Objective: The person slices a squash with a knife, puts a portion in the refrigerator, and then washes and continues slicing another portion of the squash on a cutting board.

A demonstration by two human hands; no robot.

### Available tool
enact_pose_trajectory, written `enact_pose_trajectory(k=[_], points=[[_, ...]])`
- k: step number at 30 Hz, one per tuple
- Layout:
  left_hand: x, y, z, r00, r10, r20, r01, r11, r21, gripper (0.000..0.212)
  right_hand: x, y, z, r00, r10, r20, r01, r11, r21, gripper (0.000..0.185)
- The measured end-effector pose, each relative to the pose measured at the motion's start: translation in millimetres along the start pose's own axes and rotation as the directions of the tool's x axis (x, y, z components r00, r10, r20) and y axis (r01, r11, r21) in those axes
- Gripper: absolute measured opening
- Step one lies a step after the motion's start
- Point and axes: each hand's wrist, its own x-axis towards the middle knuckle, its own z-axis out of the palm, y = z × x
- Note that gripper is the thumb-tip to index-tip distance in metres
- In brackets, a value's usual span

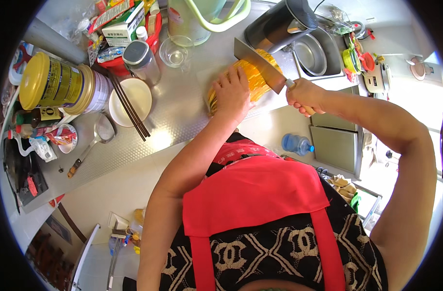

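An orange-and-yellow mottled pumpkin (257, 84) lies on its side on the stainless steel counter (185, 96). My left hand (233, 91) presses on its left part, fingers spread over the rind. In my right hand (304, 95) is the pale handle of a cleaver (262, 67). The broad blade stands across the right part of the pumpkin, and rind shows on both sides of it. How deep the edge sits, if it has entered at all, cannot be told. The blade's far corner reaches beyond the pumpkin.
Close behind the pumpkin stand a black appliance (279, 27) and a sink holding a metal basin (309, 54). Leftward are a glass cup (176, 52), a lidded jar (141, 63), a bowl (134, 96) with chopsticks across it, and a spatula (94, 140). A blue water bottle (298, 144) lies below.
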Motion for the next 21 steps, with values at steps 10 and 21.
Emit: enact_pose_trajectory(k=[10,21], points=[[10,-18,1,0.995,-0.081,0.052,0.085,0.994,-0.065,0.103,5,-56,2,0.979,0.204,-0.011,-0.204,0.969,-0.14,0.008],[4,-6,12,0.998,-0.053,-0.044,0.051,0.997,-0.061,0.098,87,0,44,1.0,0.008,-0.017,-0.008,1.0,0.025,0.015]])
